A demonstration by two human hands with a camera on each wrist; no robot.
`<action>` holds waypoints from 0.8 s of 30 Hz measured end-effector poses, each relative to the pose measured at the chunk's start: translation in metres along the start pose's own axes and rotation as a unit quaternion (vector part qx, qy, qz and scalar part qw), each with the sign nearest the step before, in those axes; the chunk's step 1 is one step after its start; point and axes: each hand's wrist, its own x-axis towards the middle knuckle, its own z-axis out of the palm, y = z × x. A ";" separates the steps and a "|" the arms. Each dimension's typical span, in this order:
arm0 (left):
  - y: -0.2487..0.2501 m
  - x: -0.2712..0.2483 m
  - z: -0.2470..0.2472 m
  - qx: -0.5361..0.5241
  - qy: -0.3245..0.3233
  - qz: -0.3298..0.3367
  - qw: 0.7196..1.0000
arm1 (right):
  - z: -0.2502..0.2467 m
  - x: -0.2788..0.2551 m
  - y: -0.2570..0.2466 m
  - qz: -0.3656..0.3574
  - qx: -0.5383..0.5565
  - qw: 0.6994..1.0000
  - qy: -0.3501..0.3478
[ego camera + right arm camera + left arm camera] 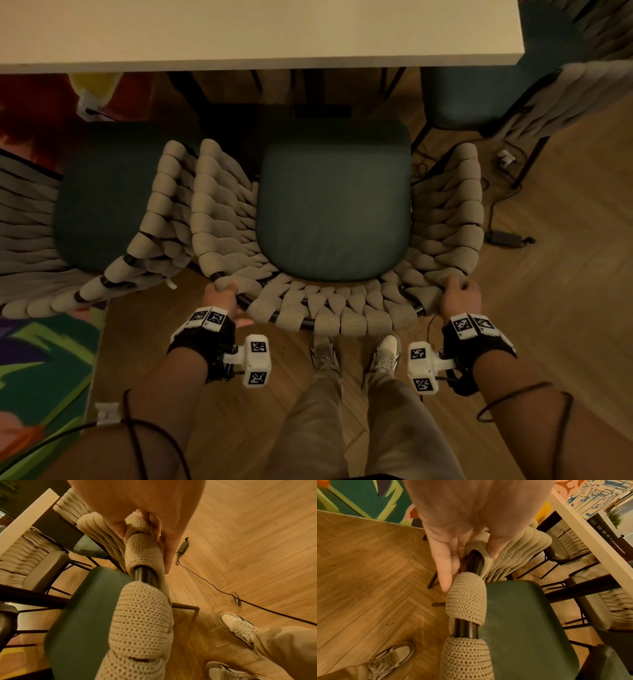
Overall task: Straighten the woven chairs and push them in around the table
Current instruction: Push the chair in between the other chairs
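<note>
A woven chair (334, 212) with a teal seat cushion and beige knitted straps on a black tube frame stands in front of me, facing the white table (260, 34). My left hand (224, 294) grips the left end of its curved backrest rim; in the left wrist view the left hand (462, 545) holds the strap-covered tube (471, 561) between thumb and fingers. My right hand (460, 296) grips the right end of the rim, and in the right wrist view the right hand (147, 524) wraps the knitted strap (142, 555). The seat's front lies just short of the table edge.
A second woven chair (102, 209) stands close on the left, its backrest touching this one. A third chair (479, 99) sits at the table's right corner. A power adapter (507, 237) and cables lie on the wooden floor to the right. A colourful rug (44, 359) covers the floor left.
</note>
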 end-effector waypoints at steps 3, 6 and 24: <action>0.001 0.000 0.000 0.012 0.005 0.003 1.000 | -0.001 -0.001 -0.001 -0.006 -0.003 1.000 -0.001; 0.001 -0.001 0.002 0.018 0.005 0.006 1.000 | -0.002 -0.001 -0.003 -0.007 -0.004 1.000 0.002; 0.001 -0.013 0.004 0.222 0.146 0.121 0.957 | -0.010 0.004 -0.003 0.038 0.065 0.995 -0.060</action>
